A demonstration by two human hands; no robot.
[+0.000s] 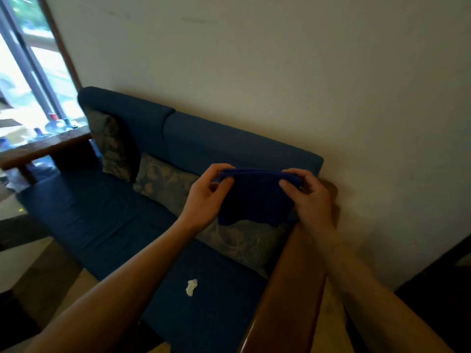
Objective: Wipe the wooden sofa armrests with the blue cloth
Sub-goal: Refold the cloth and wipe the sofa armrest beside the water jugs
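Left hand pinches the upper left corner of the cloth, thumb in front and fingers curled behind the folded top edge. Right hand pinches the opposite upper corner in the same manner. Cloth is dark blue, held taut between both hands, its lower edge hanging loose and uneven. It is raised above the far end of the near armrest and does not touch the wood.

Far left: window with blurred daylight. Below it, a wooden table carrying several bottles, too blurred to identify. Blue sofa runs from the table toward the viewer, its back against the wall. One patterned cushion stands upright at the far end; a second cushion leans along the backrest, passing behind the cloth. A crumpled white scrap lies on the seat, near the armrest but apart from it. Armrest is glossy brown wood, running under the right forearm. Far right: a dark object at the frame edge, not identifiable.
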